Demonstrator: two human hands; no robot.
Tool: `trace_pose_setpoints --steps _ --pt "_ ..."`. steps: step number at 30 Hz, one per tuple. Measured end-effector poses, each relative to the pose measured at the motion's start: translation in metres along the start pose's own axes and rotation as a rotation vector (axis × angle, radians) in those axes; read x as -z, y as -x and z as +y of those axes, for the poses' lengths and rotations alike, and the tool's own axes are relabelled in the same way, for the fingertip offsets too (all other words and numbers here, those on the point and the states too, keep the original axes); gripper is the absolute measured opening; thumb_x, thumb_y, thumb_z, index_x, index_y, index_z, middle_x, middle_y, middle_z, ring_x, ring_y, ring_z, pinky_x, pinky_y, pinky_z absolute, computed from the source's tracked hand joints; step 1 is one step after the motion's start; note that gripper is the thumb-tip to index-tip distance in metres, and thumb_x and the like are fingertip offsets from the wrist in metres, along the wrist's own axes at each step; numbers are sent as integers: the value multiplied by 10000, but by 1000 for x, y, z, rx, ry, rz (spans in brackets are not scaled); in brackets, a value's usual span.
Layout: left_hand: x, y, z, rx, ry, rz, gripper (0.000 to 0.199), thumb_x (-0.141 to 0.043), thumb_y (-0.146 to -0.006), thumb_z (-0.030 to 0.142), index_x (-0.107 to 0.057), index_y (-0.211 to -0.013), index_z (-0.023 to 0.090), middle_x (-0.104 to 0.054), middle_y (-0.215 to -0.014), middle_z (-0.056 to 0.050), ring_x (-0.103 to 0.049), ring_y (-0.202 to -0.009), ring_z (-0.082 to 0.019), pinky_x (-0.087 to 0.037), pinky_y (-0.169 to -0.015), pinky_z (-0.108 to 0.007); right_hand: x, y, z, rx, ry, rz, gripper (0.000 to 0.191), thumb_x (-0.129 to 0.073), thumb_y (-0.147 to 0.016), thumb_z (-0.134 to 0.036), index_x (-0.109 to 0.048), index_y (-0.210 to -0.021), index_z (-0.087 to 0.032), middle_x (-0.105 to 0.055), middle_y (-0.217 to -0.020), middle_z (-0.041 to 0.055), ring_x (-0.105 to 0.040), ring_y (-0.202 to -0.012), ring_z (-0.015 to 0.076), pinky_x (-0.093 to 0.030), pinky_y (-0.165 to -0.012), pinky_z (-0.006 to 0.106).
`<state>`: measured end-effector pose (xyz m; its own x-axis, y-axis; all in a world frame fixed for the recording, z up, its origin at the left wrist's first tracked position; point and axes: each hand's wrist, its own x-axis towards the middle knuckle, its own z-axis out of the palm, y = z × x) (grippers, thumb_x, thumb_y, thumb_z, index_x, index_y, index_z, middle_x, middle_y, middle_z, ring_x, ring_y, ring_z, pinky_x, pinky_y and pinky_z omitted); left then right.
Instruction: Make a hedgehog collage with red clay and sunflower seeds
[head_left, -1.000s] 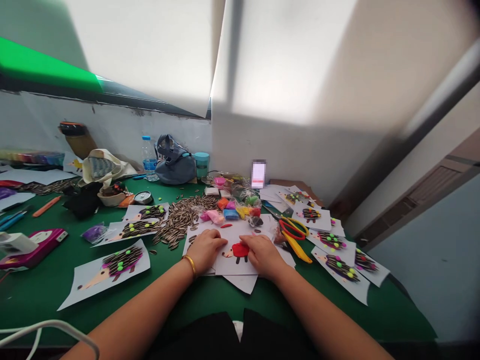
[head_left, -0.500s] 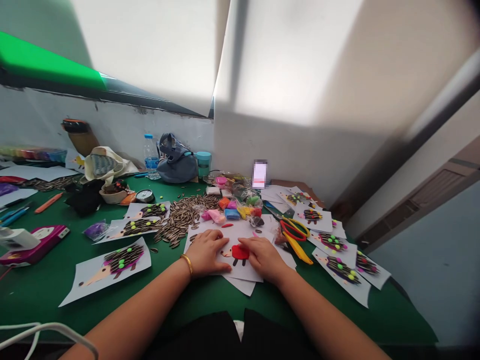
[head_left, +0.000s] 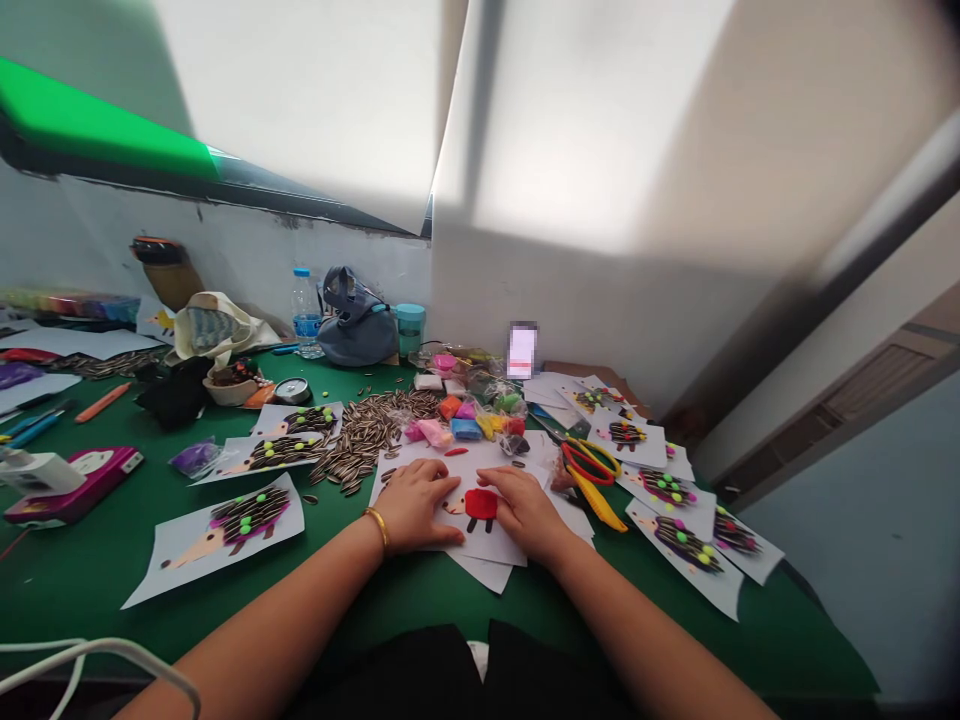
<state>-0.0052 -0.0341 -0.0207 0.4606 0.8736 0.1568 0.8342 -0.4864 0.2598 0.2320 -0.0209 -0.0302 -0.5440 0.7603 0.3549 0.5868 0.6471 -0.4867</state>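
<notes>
A white sheet (head_left: 491,549) lies on the green table, bearing a red clay body (head_left: 481,504) with a small pale head and dark legs. My left hand (head_left: 421,507) rests on the sheet's left side, fingers spread, thumb below the head. On the other side my right hand (head_left: 523,510) lies at the right edge of the red body, its fingers apart and nothing held in them. Above the hands, a thin red piece (head_left: 456,452) sits on the paper. Packets of coloured clay, one of them blue (head_left: 466,429), lie just beyond.
Sunflower seeds (head_left: 364,440) are heaped behind my left hand. Scissors with red and yellow handles (head_left: 592,462) and a yellow cutter (head_left: 604,508) lie right. Hedgehog pictures stand at both sides, one at the left (head_left: 176,565). A blue-grey bag (head_left: 360,335) is at the back.
My right hand's fingers have shifted up and off the red body onto its right upper edge, uncovering more of it. My left hand stays in place; the view has shifted slightly.
</notes>
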Motion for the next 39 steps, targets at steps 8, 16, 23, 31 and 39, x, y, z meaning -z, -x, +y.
trace_pose_setpoints --steps 8,16,23,31,39 --pt "0 -1 0 -5 5 2 801 -720 -574 688 -587 -1262 302 -544 -1247 -77 -465 -1179 -328 -350 -1022 -462 -2 -3 -2 -15 25 -110 575 -445 -805 -96 -490 -1362 -233 -628 -1262 44 -483 -1232 213 -307 -1062 411" --pt "-1 0 -2 -9 6 3 809 -710 -575 703 -574 -1272 317 -542 -1242 -75 -463 -1182 -324 -348 -1017 -456 1 -3 -4 -1 93 -85 569 -440 -813 -96 -489 -1364 -230 -626 -1275 44 -454 -1275 205 -288 -1059 407" --pt "-1 -1 0 -14 -8 3 785 -713 -575 697 -594 -1242 301 -546 -1230 -79 -468 -1169 -325 -363 -999 -456 3 -5 -11 14 145 -171 555 -442 -831 -118 -474 -1371 -244 -587 -1326 67 -429 -1312 199 -249 -1071 420" --pt "1 -1 1 -16 -10 -2 764 -717 -575 694 -599 -1224 309 -544 -1230 -75 -470 -1164 -322 -361 -1002 -457 2 -9 -13 21 155 -183 577 -456 -815 -111 -467 -1373 -255 -579 -1335 66 -416 -1323 209 -234 -1079 434" --pt "0 -1 0 -16 3 -3 774 -717 -579 692 -581 -1250 330 -538 -1237 -75 -461 -1167 -325 -357 -996 -464 3 -10 -18 14 135 -216 608 -461 -799 -98 -454 -1379 -280 -584 -1327 62 -435 -1308 209 -246 -1077 432"
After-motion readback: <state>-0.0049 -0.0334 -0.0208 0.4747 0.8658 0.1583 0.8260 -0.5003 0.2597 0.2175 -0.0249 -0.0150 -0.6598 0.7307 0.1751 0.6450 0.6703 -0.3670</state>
